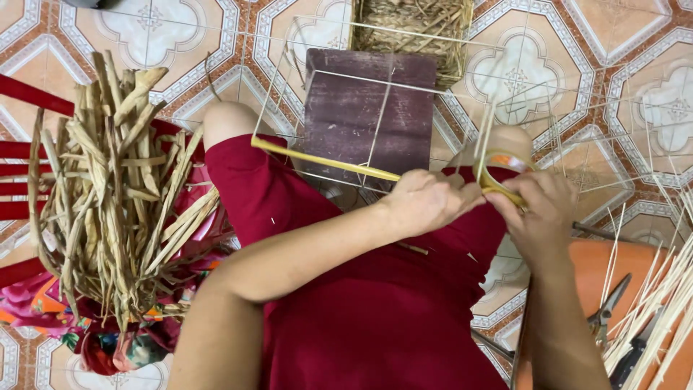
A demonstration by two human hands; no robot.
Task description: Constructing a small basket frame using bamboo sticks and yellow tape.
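Pinching the yellow strip [325, 160] against the wire frame [375, 130] with left hand [426, 201] closed on it, its length running up-left from the fingers, right hand [538, 217] gripping the strip's looped end just right of the frame's near corner.

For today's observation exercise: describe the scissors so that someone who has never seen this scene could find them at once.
Start at the orange surface in the lower right corner, beside the person's right hand. The scissors lie on it, just left of the fan of pale thin reeds. They are grey metal with looped handles, unlike the straw-coloured stalks all round them.
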